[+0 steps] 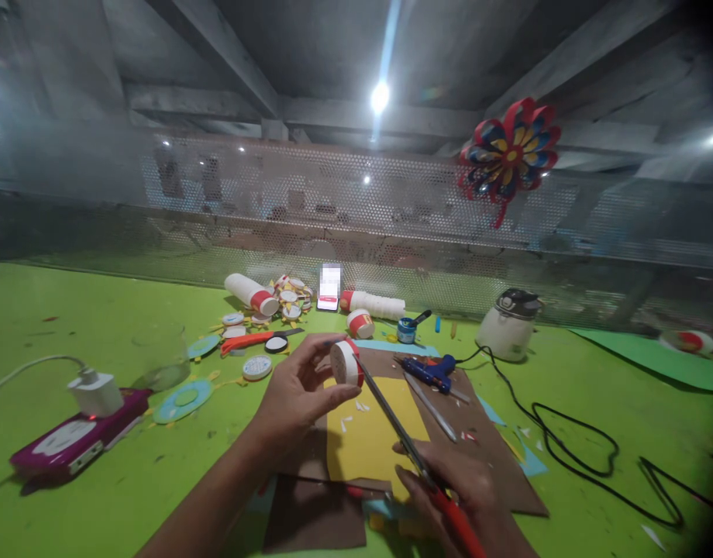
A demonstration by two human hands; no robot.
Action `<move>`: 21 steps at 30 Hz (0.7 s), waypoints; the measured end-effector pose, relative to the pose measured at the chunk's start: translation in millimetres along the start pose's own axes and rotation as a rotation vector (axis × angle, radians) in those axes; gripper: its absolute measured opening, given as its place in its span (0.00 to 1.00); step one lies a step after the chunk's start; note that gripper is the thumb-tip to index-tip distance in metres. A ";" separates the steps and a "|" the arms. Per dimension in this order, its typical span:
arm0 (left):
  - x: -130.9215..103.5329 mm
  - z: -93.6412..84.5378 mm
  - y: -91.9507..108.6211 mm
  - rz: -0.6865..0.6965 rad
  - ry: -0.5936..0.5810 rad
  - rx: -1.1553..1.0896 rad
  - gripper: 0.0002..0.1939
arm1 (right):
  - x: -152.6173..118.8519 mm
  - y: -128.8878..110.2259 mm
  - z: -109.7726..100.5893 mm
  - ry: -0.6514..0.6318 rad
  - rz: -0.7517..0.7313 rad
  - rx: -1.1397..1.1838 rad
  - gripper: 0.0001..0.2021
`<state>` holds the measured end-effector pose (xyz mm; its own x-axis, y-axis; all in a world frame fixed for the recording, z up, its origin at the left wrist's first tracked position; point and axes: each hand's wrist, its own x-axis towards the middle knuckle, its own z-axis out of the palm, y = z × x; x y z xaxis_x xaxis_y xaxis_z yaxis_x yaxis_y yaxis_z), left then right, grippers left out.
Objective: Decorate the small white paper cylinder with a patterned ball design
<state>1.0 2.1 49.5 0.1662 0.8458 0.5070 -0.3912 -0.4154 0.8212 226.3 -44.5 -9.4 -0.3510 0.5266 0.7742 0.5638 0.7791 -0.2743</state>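
My left hand [301, 387] grips a short red-and-white paper cup piece [347, 364] between thumb and fingers, its round face turned toward the left. My right hand [449, 480] is wrapped round the red handles of long scissors [391, 415]. The blade tips touch the right edge of the cup piece. Below both hands lies a yellow sheet [373, 442] on a brown board [484, 442], with small white scraps on the yellow sheet.
A blue glue gun [429, 372] with a black cord lies right of the sheet. Behind stand a phone [329, 287], stacked cups [377, 304], a blue jar [406, 331] and a white container [508, 329]. A purple power strip [80, 438] lies left, near a clear jar [159, 356].
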 end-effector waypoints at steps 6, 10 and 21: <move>0.3 -2.0 0.4 -0.018 -0.013 0.033 0.24 | -4.5 6.7 -0.4 -0.019 -0.016 -0.078 0.11; 0.4 -2.1 1.7 -0.049 -0.033 0.045 0.25 | -3.2 4.4 -2.4 -0.027 -0.001 -0.076 0.10; 1.3 -11.0 10.2 -0.126 0.028 -0.006 0.21 | 11.4 -20.8 -23.7 -0.302 0.486 0.260 0.17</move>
<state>-12.8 2.7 55.6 0.1890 0.9001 0.3925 -0.3739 -0.3036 0.8764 228.3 -62.8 18.5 -0.3170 0.8849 0.3412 0.5251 0.4633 -0.7139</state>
